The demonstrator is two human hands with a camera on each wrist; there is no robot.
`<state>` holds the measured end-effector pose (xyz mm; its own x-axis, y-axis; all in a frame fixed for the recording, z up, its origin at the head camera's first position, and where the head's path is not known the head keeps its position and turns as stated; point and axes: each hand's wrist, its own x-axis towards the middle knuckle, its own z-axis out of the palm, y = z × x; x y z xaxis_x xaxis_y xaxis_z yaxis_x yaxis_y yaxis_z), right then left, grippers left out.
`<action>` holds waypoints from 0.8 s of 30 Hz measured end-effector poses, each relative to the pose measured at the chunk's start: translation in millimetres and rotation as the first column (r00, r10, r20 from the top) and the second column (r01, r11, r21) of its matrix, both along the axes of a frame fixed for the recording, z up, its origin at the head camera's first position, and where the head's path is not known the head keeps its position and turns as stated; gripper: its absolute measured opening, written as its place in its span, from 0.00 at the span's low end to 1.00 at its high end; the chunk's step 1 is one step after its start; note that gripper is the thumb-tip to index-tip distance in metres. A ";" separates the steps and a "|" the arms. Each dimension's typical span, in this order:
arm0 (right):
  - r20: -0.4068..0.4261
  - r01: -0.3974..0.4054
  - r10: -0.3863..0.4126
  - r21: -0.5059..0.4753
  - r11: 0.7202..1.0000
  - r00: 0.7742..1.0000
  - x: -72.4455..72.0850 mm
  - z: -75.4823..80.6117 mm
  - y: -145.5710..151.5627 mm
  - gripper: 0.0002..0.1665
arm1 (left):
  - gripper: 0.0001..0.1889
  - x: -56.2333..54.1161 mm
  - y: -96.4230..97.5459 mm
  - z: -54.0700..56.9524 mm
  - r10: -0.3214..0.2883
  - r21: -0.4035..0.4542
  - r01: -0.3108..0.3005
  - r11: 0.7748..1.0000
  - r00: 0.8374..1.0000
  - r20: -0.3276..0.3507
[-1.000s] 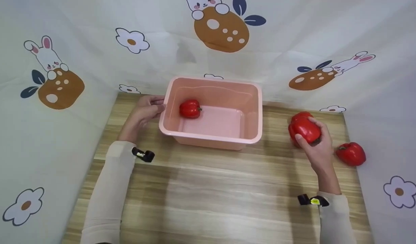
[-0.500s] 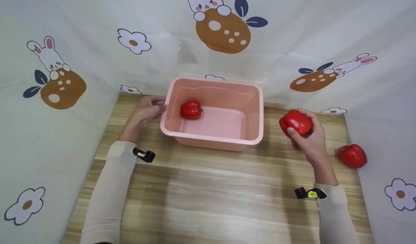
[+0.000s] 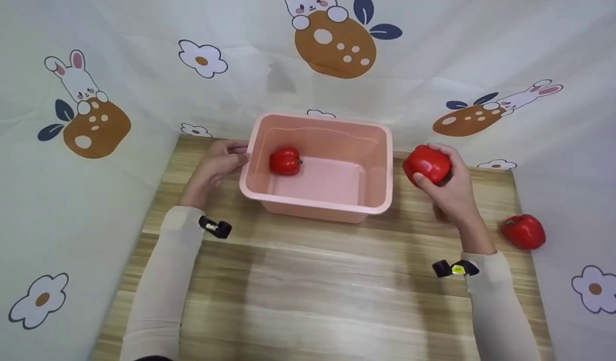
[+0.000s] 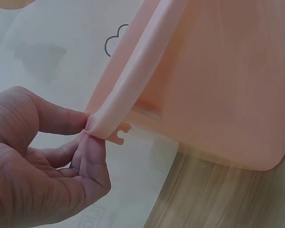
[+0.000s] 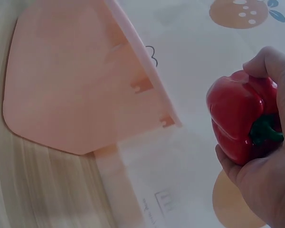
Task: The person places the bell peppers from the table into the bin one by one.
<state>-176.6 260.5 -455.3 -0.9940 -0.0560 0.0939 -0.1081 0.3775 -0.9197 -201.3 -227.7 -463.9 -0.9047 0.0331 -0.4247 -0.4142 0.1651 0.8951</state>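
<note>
A pink plastic basin [image 3: 318,204] stands against the back of the table, with one red bell pepper [image 3: 285,161] lying inside at its left. My left hand [image 3: 221,163] pinches the basin's left rim between thumb and fingers, as the left wrist view shows close up. To the right of the basin, my right hand [image 3: 451,188] grips a second red bell pepper [image 3: 427,164], held apart from the rim. In the right wrist view, the green stem of this held pepper [image 5: 235,111] faces the palm. A third red bell pepper [image 3: 523,231] lies at the table's right edge.
The wood-grain table [image 3: 313,281] runs between pale cloth walls printed with rabbits and flowers. The back cloth [image 3: 248,95] rises just behind the basin. Under my right wrist shows a small reddish-brown patch [image 3: 441,213]; I cannot tell what it is.
My right hand has carried the gripped bell pepper up and left toward the basin. The left hand keeps its hold on the rim, and the other two peppers stay put.
</note>
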 end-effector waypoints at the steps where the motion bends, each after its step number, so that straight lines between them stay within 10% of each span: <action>1: 0.001 -0.012 0.012 0.006 1.000 1.000 -2.5 1.9 -2.3 0.42 | 0.28 0.2 -0.7 0.4 0.003 0.001 -0.003 1.000 1.000 0.003; 24: -0.022 -0.226 0.231 0.140 0.964 0.973 -38.8 22.0 -46.9 0.42 | 0.28 0.6 0.0 1.0 0.020 0.022 -0.021 1.000 1.000 0.006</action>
